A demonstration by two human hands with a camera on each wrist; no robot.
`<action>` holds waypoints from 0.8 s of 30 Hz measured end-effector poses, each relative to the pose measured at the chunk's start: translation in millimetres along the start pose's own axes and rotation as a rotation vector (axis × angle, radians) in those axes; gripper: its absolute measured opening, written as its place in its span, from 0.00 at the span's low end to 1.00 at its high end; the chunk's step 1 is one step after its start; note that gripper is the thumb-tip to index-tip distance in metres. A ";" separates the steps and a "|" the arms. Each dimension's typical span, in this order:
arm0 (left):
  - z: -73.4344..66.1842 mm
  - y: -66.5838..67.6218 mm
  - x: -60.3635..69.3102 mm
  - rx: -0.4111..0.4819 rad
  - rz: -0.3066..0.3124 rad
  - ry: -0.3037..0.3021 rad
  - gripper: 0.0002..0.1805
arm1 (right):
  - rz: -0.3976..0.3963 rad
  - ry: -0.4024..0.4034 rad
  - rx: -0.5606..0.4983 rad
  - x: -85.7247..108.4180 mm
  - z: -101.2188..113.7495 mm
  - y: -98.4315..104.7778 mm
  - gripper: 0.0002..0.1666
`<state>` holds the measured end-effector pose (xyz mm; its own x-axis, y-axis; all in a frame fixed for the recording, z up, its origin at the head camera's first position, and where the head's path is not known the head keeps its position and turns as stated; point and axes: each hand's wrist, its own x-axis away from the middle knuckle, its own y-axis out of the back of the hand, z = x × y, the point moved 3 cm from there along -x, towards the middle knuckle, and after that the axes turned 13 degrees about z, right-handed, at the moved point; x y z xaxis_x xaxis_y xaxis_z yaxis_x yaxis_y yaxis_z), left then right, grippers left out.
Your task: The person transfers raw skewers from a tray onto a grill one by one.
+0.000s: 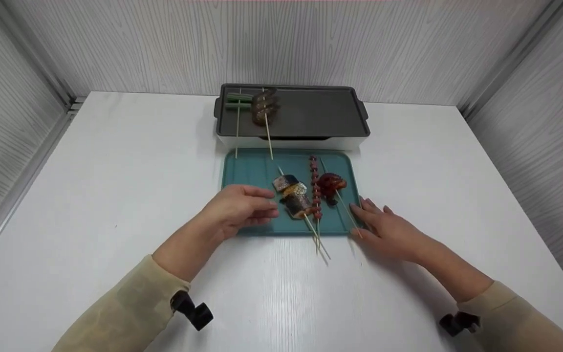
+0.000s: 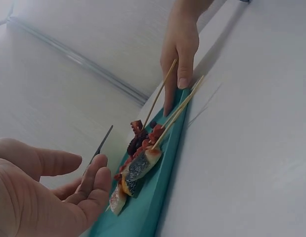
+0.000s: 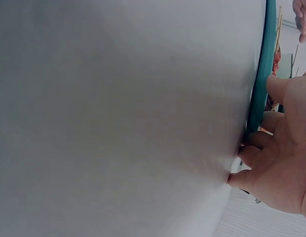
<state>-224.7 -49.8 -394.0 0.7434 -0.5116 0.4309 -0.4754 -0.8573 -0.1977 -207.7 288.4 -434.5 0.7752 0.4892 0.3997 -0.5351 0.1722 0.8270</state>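
Note:
My left hand (image 1: 242, 210) is held over the left part of a teal tray (image 1: 249, 171), fingers loosely extended and holding nothing. Just right of its fingertips lies a skewer of silver-skinned fish chunks (image 1: 297, 200). Beside that are a skewer of small red pieces (image 1: 314, 186) and a dark red octopus-like skewer (image 1: 332, 182). At the tray's front right corner, my right hand (image 1: 389, 232) holds the rim between thumb and forefinger, as the right wrist view also shows. Its other fingers (image 3: 249, 155) touch the table outside the tray.
Behind the tray stands a dark grill plate (image 1: 320, 112) on a white base. On its left lie a skewer of green vegetable sticks (image 1: 238, 101) and a skewer of brown pieces (image 1: 265, 106), their sticks reaching over the tray. Wood-grain panels (image 1: 281, 49) enclose the white table (image 1: 140, 156).

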 end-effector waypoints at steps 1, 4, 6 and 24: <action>4.1 -2.3 1.7 0.008 0.007 0.003 0.23 | 0.000 0.001 -0.001 -0.1 -0.2 0.0 0.45; 17.0 -9.6 4.7 0.033 0.029 0.019 0.21 | 0.000 -0.005 -0.006 -0.6 -0.4 0.0 0.45; 25.1 -15.3 5.2 0.047 0.044 0.033 0.21 | 0.000 -0.012 -0.006 -0.7 -0.6 0.1 0.44; 57.2 -66.9 -13.9 0.159 0.159 0.113 0.19 | 0.000 0.004 -0.004 0.1 0.5 0.0 0.44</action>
<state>-176.4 11.3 -437.1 0.6040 -0.6385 0.4770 -0.4955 -0.7696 -0.4027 -207.5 288.0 -434.2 0.7738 0.4924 0.3985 -0.5367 0.1753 0.8254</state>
